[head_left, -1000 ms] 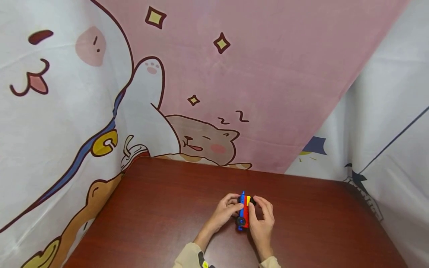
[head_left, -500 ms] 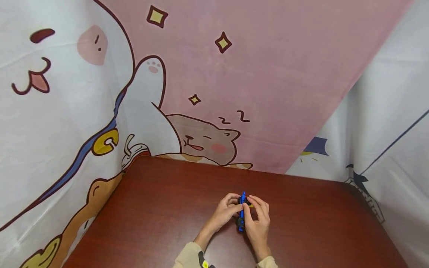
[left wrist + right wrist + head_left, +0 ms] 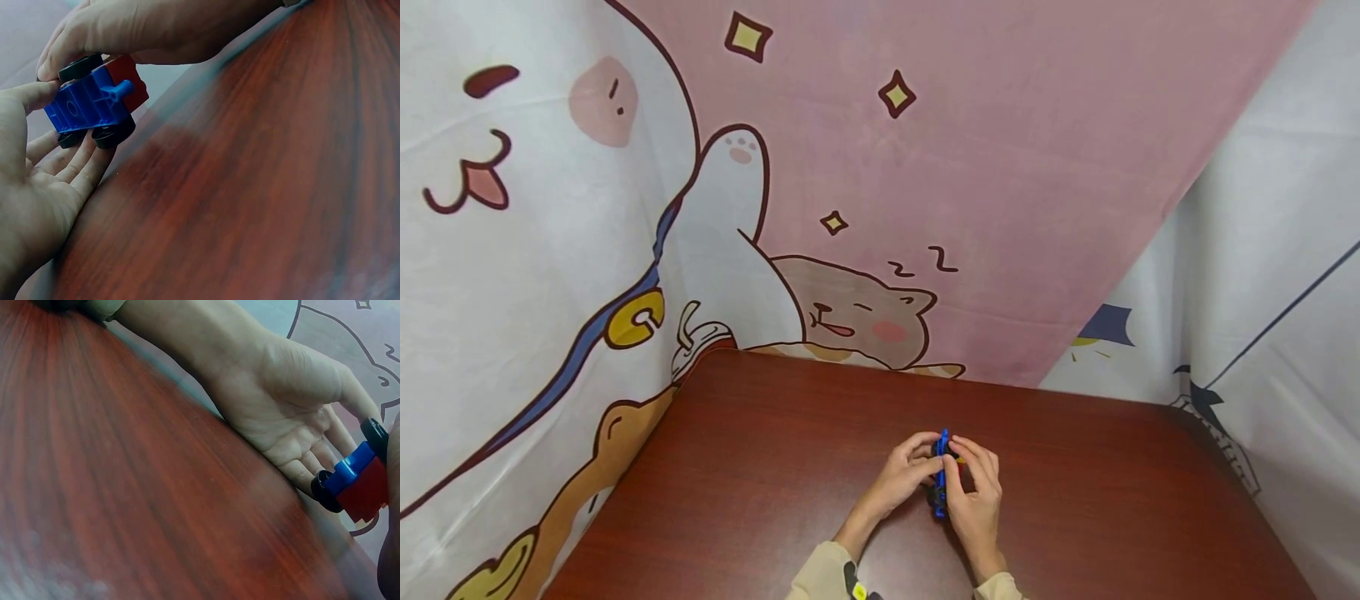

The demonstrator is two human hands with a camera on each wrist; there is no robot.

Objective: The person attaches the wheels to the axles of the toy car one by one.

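A small toy car stands tipped on its side between my hands, above the table. Its blue chassis with a hitch-like peg and black wheels faces the left wrist view; red blocks sit on the other side. My left hand holds it with the thumb on one edge and fingers under the lower wheels. Opposite, my right hand pinches it near the upper wheels and red body. A bit of yellow shows by the right fingers in the head view. Much of the body is hidden behind the right hand.
The dark red-brown wooden table lies below both hands. Behind it hangs a pink and white cloth printed with cartoon cats, which also runs down the left and right sides.
The car has rolled in my hands: its red and yellow side faced up a second ago, and the blue underside shows now. My right hand has moved slightly left, closer to my left hand.
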